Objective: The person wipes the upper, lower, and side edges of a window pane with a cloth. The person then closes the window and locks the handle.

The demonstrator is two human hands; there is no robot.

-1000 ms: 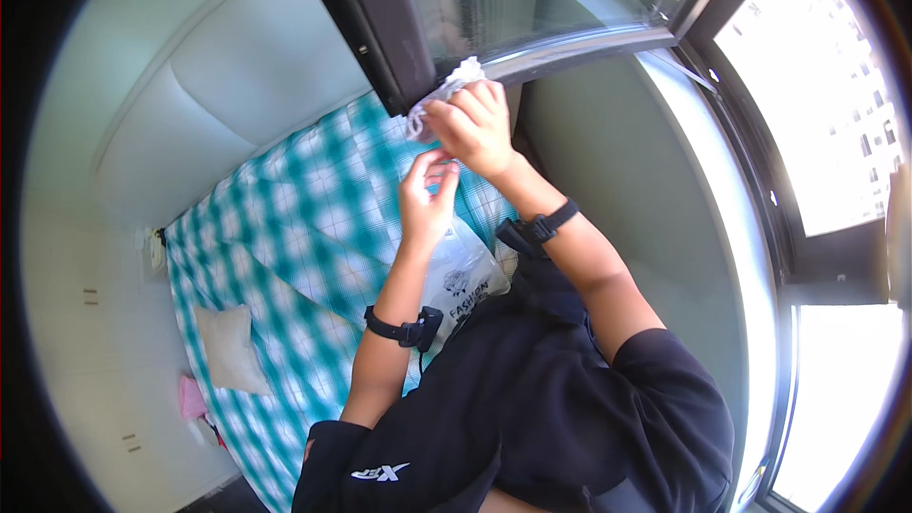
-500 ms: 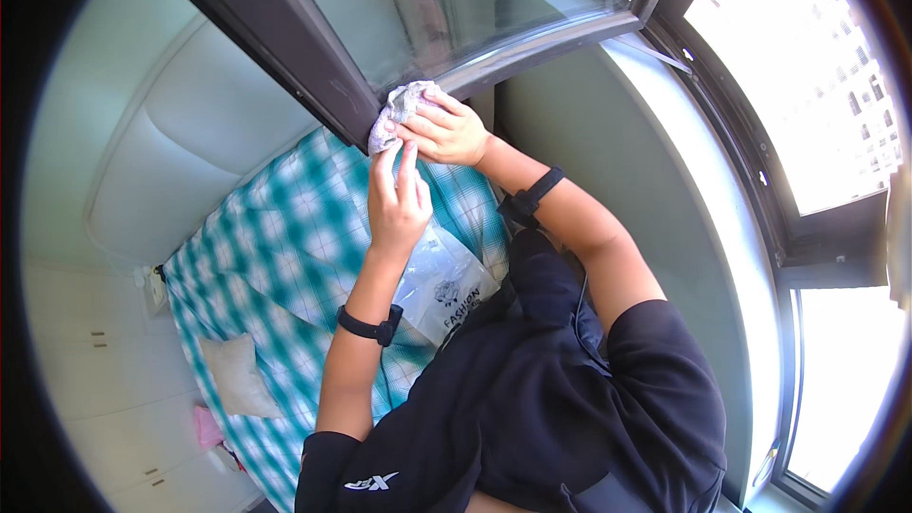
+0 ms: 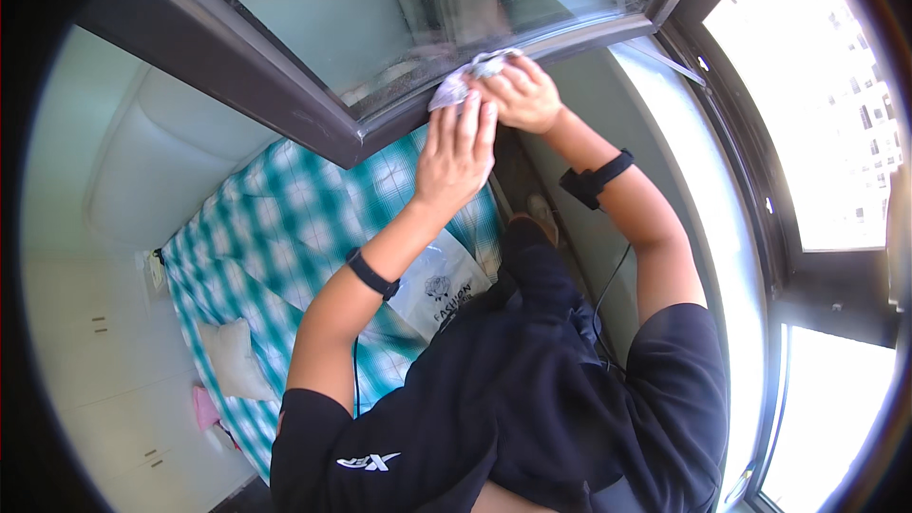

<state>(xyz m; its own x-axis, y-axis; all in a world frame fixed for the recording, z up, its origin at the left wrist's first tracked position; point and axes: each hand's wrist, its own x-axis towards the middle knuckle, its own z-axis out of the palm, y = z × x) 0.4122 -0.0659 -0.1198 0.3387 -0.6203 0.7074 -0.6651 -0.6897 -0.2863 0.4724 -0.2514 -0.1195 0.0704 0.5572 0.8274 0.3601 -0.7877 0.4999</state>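
Note:
A crumpled whitish-purple cloth point(image 3: 449, 92) lies against the lower rail of a dark-framed open window sash point(image 3: 351, 144). My right hand point(image 3: 522, 97) is bent over the cloth and presses it to the rail just under the glass pane point(image 3: 347, 24). Just left of it and lower, my left hand point(image 3: 456, 157) reaches up with its fingers stretched out. Its fingertips touch the cloth's lower edge, or come very close to it. The underside of the cloth and the right fingertips are partly hidden.
Below is a bed with a teal-and-white checked cover point(image 3: 313, 237), a clear printed plastic bag point(image 3: 437, 285) and a pale pillow point(image 3: 233, 359). A padded headboard point(image 3: 157, 147) stands at left, a curved sill point(image 3: 698, 180) and the fixed window frame point(image 3: 750, 152) at right.
Both hands and the cloth have moved right along the lower rail, away from the sash corner. The left fingers have straightened. The sash corner sits slightly lower and further left in view.

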